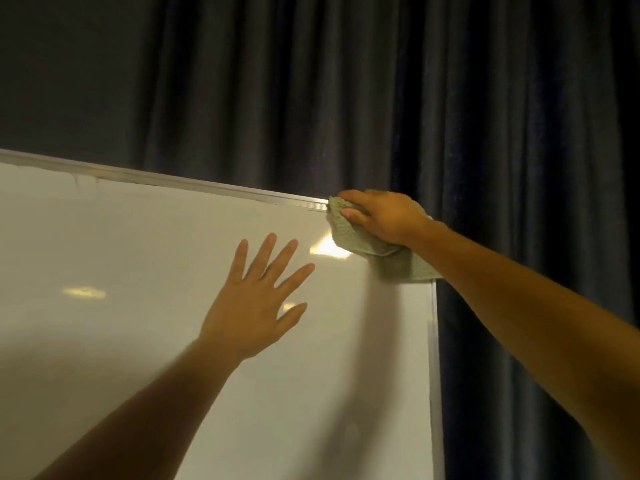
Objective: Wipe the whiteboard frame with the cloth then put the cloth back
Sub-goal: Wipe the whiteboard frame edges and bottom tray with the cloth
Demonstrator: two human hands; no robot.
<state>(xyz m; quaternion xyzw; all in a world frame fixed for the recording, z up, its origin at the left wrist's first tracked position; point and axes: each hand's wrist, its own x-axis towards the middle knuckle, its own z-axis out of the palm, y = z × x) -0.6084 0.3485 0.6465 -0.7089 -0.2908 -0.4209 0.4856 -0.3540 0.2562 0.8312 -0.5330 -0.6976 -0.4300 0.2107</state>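
Frame's [221, 188] top-right corner — under cloth [349, 233]

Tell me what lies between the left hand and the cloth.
In the head view, only bare whiteboard with a bright light reflection lies between the left hand and the cloth.

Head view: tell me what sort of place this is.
Probably a meeting room or classroom: a large framed whiteboard stands before dark pleated curtains, and ceiling lights glare off the board.

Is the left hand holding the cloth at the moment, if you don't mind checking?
No, the left hand is spread open against the whiteboard, while the right hand grips the cloth at the frame's top corner.
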